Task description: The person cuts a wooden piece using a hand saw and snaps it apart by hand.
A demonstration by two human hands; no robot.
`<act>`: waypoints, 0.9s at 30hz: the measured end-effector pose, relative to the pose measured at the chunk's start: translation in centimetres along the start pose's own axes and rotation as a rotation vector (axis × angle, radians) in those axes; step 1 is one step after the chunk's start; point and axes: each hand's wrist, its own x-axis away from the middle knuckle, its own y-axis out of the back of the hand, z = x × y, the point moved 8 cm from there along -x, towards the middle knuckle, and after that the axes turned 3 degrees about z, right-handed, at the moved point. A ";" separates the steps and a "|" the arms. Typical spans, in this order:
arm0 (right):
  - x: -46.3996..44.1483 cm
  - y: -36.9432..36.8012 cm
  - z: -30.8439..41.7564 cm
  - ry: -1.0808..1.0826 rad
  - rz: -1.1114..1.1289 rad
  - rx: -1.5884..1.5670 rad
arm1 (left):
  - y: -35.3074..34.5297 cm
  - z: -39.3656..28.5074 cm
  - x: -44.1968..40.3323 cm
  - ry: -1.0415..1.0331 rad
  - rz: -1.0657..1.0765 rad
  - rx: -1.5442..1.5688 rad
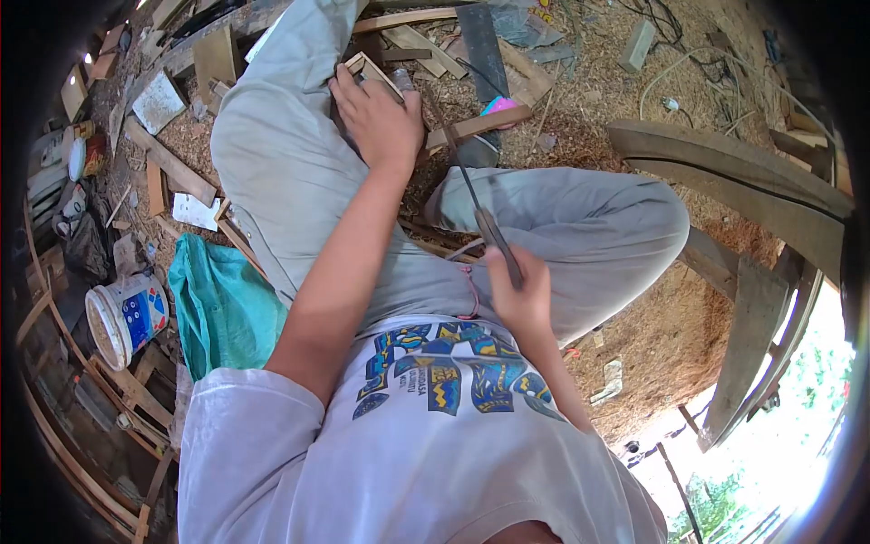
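Note:
My left hand [376,118] is at the upper middle, its fingers bent over a small wooden frame-like piece [364,63]. Part of that piece is hidden under the palm. Lower and to the right, my right hand [523,295] is closed round the handle of a long thin tool [489,234]. The tool's dark shaft points up towards the left hand, and its far end is blurred. A wooden strip [485,125] lies just beyond that end, beside a pink and blue object [500,107].
Both bent legs surround the work. Wood offcuts and shavings cover the ground [580,109]. A teal sack [222,304] and a white bucket [127,317] stand at left. Large curved timbers [734,177] are at right, with a pale cable above them.

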 end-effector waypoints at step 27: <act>-5.0 -2.1 2.0 0.001 -0.003 -0.050 | 0.8 -0.1 -0.4 0.060 0.050 0.028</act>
